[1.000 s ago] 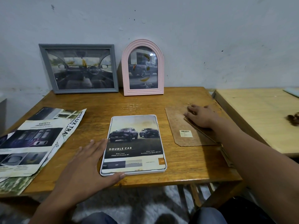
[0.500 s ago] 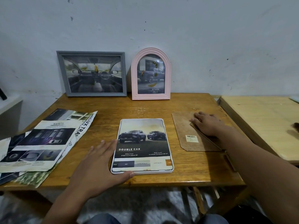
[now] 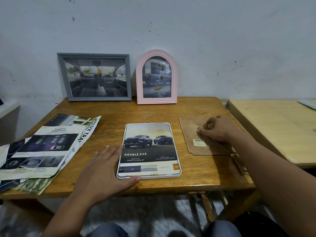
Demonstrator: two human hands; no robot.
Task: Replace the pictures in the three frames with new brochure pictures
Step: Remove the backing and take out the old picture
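A white frame [image 3: 149, 176] lies flat in the middle of the table with a "DOUBLE CAB" truck brochure picture [image 3: 149, 147] laid in it. My left hand [image 3: 104, 170] rests flat against the frame's left edge, thumb along its bottom edge. To the right lies the brown backing board [image 3: 189, 132] with its stand. My right hand [image 3: 216, 129] has its fingers curled and pinches the board's thin stand. A grey frame [image 3: 94, 76] and a pink arched frame [image 3: 156, 77] lean upright against the wall, each holding a car picture.
Loose brochure sheets [image 3: 42, 147] spread over the table's left side and hang past its front edge. A second, paler table [image 3: 273, 127] adjoins on the right. The wooden table [image 3: 109, 115] ends just below the white frame.
My right hand's fingers have curled from lying flat on the backing board to pinching its stand. The head view has tilted up a little; my left hand stays by the frame.
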